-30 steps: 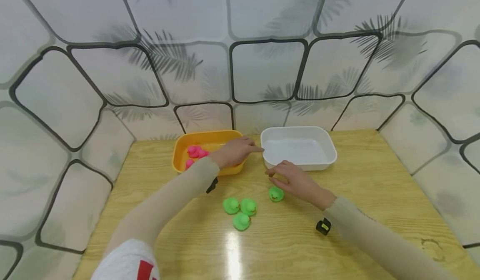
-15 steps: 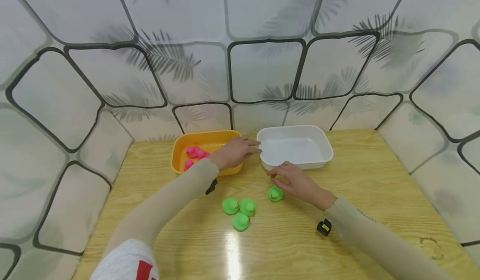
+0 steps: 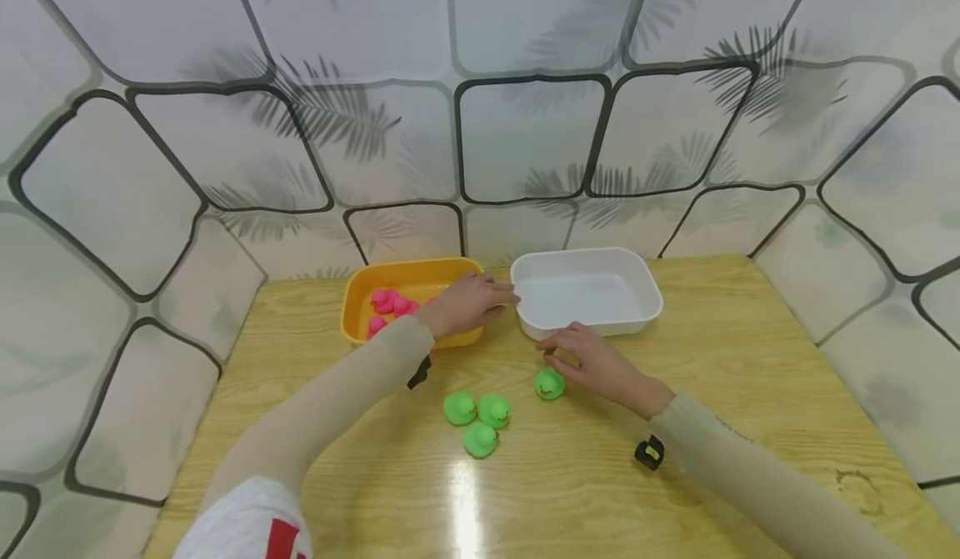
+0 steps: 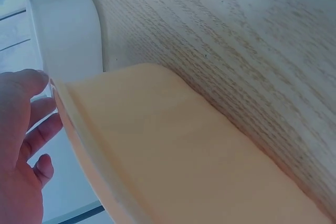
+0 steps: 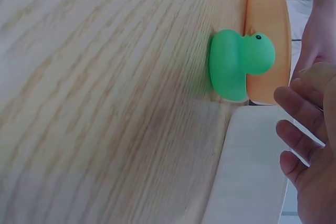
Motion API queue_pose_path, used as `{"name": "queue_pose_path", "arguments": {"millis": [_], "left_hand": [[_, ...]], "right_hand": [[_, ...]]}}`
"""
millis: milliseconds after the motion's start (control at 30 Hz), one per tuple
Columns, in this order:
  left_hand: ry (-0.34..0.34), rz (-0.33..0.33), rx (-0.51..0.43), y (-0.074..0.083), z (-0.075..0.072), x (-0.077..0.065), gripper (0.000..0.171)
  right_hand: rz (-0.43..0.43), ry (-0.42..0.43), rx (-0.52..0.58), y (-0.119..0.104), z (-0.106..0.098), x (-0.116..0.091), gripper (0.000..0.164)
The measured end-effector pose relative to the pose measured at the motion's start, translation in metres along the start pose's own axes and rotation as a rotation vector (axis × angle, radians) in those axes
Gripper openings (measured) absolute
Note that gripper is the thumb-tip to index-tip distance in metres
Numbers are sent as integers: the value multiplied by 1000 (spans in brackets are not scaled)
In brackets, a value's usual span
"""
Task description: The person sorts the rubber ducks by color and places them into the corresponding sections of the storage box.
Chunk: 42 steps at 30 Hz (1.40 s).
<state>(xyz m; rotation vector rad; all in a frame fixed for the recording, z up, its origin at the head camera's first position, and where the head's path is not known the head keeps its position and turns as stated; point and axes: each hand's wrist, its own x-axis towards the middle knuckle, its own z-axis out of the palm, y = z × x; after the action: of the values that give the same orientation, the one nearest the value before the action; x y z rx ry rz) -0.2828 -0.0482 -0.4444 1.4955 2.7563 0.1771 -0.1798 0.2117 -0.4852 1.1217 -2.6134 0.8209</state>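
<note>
My left hand [image 3: 468, 301] reaches over the right end of an orange plastic tub [image 3: 465, 339], its fingers stretched toward the left rim of a white tub [image 3: 585, 288]. In the left wrist view its fingers overlap the orange rim. Several pink rubber ducks [image 3: 384, 301] lie in the orange tub, partly hidden by my forearm. My right hand [image 3: 596, 366], fingers loosely bent and grasping nothing, is at the white tub's near rim. Just below its fingertips sits a green rubber duck [image 3: 550, 384], also seen upright beside the tubs in the right wrist view.
Three more green ducks [image 3: 480, 440] cluster on the wooden table [image 3: 585, 501], left of the single one. Patterned walls [image 3: 532, 142] enclose the table behind the tubs and at both sides. A small black device [image 3: 649, 452] hangs under my right wrist.
The white tub has shifted slightly left, nearer the orange one. My left fingers have moved a little left with its rim and spread from a pointing index. My right hand has stayed at the near rim.
</note>
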Motion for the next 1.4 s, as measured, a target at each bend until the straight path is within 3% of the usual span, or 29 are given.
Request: {"name": "queue_pose_path", "arguments": {"millis": [167,400,1000,1133,1400], "left_hand": [[2,0,9,1,-2,0,33],[-52,-9,54,2,-2,-1,39],[10,-13,-28,1,2,-6,32],[6,-19,-51,3,1,-7,32],[-14,-43,-59,2,3,-9,36]], "right_hand": [[13,-10,-15,2,-1,-1,18],[47,-42,-15,5,-3,-5,20],[95,-98,-15,8,-2,-10,18],[64,-144,-16,7,-2,-11,23],[-87,-240,-64,4,-5,-14,33]]}}
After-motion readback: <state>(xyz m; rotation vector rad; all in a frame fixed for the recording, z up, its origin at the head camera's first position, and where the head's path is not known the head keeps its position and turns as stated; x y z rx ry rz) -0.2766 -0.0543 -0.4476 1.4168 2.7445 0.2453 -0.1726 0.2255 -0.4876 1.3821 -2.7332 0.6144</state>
